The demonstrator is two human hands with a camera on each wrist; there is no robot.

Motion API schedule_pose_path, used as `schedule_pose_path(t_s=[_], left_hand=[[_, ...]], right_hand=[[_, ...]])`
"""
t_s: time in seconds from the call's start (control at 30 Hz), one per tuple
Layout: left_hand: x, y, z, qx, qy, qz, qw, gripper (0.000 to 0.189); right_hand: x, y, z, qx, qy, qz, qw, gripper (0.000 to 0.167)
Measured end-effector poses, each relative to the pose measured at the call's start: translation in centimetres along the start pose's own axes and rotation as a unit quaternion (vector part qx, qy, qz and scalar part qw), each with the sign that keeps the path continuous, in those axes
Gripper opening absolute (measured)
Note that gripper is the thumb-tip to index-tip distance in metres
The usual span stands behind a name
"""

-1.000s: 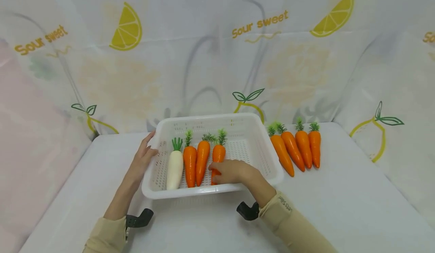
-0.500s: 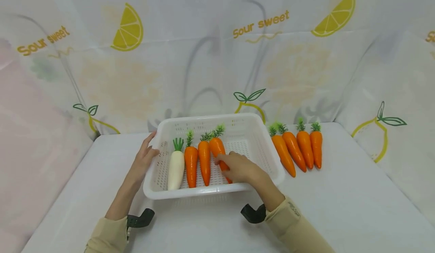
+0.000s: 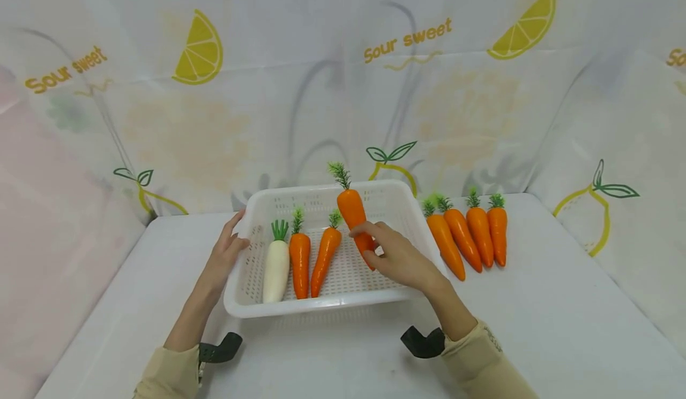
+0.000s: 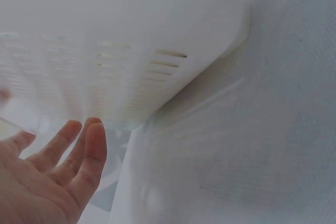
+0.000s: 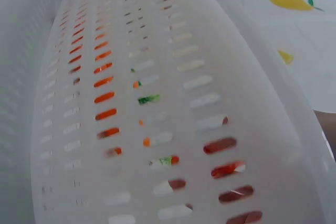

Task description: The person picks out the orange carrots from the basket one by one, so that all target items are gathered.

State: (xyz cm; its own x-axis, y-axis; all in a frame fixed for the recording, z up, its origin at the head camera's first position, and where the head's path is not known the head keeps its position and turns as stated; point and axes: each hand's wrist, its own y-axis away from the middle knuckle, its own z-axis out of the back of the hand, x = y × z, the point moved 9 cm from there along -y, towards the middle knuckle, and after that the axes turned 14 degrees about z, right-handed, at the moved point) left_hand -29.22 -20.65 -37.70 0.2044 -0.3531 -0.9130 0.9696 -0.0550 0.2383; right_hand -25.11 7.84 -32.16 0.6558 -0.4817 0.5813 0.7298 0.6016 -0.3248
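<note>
My right hand [image 3: 399,256] pinches an orange carrot [image 3: 351,208] by its lower half. The carrot tilts above the white slotted basket [image 3: 327,306], its leafy green top up at the far rim. Inside the basket lie a white radish [image 3: 276,271] with a green top and two more carrots, the nearer-left one [image 3: 300,265] and a slanted one [image 3: 326,256]. My left hand [image 3: 222,253] rests against the basket's left rim; in the left wrist view its fingers [image 4: 94,150] are extended beside the outer wall. In the right wrist view, orange shows through the basket wall's slots [image 5: 103,98].
Several carrots [image 3: 479,232] lie side by side on the white table [image 3: 552,304], just right of the basket. A white cloth backdrop [image 3: 300,119] with lemon prints hangs behind the table. Black wrist mounts [image 3: 423,342] jut inward from both forearms.
My right hand has lifted the rightmost carrot off the basket floor and moved it up and right. Another carrot in the basket has shifted and now slants. The left hand has stayed at the rim.
</note>
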Motion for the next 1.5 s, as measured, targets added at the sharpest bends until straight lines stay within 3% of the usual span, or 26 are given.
schedule_pose_path(t_s=[0.4, 0.63, 1.03, 1.5], left_hand=[[0.1, 0.2, 0.0, -0.001, 0.003, 0.001, 1.0, 0.061], [-0.2, 0.1, -0.2, 0.006, 0.004, -0.008, 0.9999, 0.062], [-0.1, 0.1, 0.0, 0.004, -0.001, -0.002, 1.0, 0.061], [0.1, 0.0, 0.0, 0.008, -0.003, 0.009, 0.9999, 0.06]], right_hand=[[-0.9, 1.9, 3.9, -0.078, -0.038, 0.009, 0.9962, 0.038], [-1.6, 3.5, 6.6, -0.096, -0.074, -0.012, 0.9925, 0.038], [-4.2, 5.9, 10.0, -0.123, -0.088, -0.026, 0.9881, 0.049], [-7.1, 8.8, 13.8, -0.168, -0.04, -0.066, 0.9827, 0.061]])
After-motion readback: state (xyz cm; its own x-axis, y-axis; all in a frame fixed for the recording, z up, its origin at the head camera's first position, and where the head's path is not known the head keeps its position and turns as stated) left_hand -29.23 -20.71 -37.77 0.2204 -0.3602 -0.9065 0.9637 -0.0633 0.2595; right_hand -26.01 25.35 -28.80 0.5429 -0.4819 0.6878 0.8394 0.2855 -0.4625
